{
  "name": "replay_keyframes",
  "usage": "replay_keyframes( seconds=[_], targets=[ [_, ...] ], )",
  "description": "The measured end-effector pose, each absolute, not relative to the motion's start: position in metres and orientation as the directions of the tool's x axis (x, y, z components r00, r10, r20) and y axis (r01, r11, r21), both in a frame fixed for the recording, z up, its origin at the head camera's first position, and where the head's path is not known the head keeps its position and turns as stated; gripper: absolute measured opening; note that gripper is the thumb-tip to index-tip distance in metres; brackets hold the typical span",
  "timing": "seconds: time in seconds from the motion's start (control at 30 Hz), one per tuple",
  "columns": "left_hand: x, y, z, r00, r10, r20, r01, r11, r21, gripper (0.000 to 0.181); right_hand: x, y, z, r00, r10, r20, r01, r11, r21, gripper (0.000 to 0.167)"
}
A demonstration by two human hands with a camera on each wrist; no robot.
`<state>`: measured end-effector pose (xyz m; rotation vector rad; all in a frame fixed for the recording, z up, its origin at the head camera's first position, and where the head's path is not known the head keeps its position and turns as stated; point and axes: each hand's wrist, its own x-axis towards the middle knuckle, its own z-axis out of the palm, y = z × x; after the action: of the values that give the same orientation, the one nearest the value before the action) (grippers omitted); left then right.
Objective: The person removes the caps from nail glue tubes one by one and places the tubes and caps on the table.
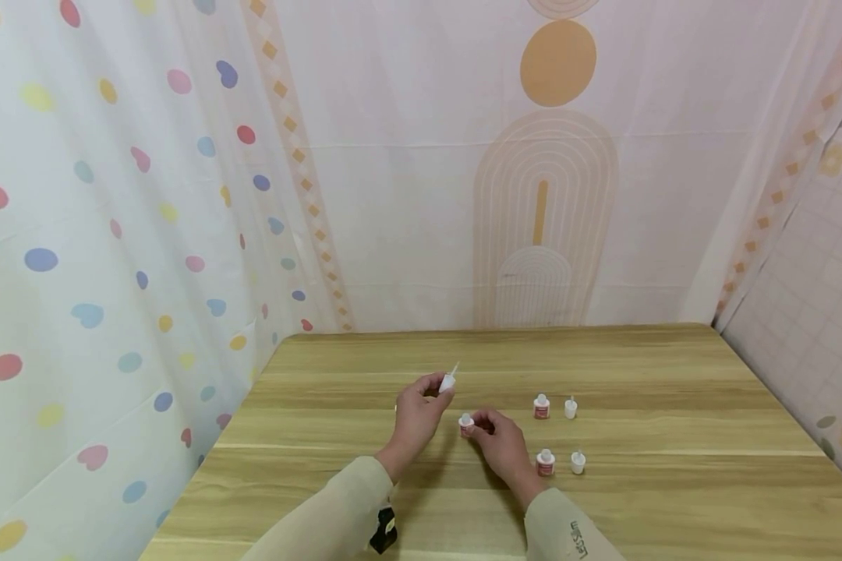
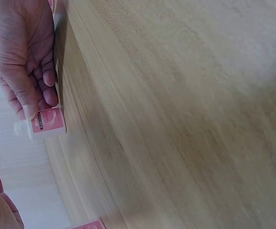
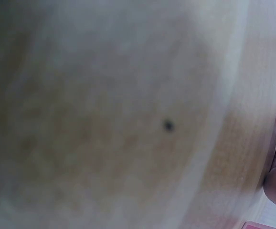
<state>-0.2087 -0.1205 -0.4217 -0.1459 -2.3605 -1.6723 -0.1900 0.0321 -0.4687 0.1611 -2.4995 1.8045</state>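
The bottle (image 1: 466,425) at lower centre is white with a pink label (image 2: 51,121); the applicator cap (image 1: 447,382) is white. The tabletop (image 1: 673,405) shows yellow-brown wood grain. The left-side curtain (image 1: 112,265) carries multicoloured dots on white.

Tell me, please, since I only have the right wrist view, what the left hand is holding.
Observer: The left hand pinches a small white cap, with its thin stick pointing up.

Operator: Thank you; my picture cuts off the bottle at the right hand, so could you say whether it is capped?

Observer: It is not: the bottle in the right hand shows a bare, pale neck.
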Motion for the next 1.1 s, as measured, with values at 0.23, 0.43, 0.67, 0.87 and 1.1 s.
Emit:
replay_keyframes(
  seconds=[0.23,0.43,0.67,0.87,1.1],
  targets=[
    [-0.2084,-0.1201,-0.4218,-0.968,-0.065,0.243,0.206,0.350,0.914,0.025,-0.1898,0.0316,-0.4689,-0.994,-0.060,0.087,-0.102,0.308,-0.946,0.005],
    [-0.2083,-0.1208,-0.4224,-0.970,-0.067,0.234,0.199,0.339,0.919,0.019,-0.1905,0.0315,-0.4692,-0.994,-0.054,0.097,-0.109,0.313,-0.944,0.004],
    [-0.2084,-0.1208,-0.4228,-0.969,-0.059,0.241,0.206,0.345,0.916,0.024,-0.1903,0.0317,-0.4694,-0.994,-0.057,0.092,-0.105,0.311,-0.944,0.005],
    [-0.2076,-0.1205,-0.4225,-0.968,-0.060,0.244,0.208,0.352,0.913,0.020,-0.1901,0.0317,-0.4699,-0.993,-0.058,0.099,-0.112,0.303,-0.946,0.005],
    [-0.2061,-0.1190,-0.4207,-0.972,-0.075,0.221,0.183,0.343,0.921,0.019,-0.1909,0.0320,-0.4716,-0.992,-0.049,0.114,-0.123,0.309,-0.943,0.003]
  ],
)
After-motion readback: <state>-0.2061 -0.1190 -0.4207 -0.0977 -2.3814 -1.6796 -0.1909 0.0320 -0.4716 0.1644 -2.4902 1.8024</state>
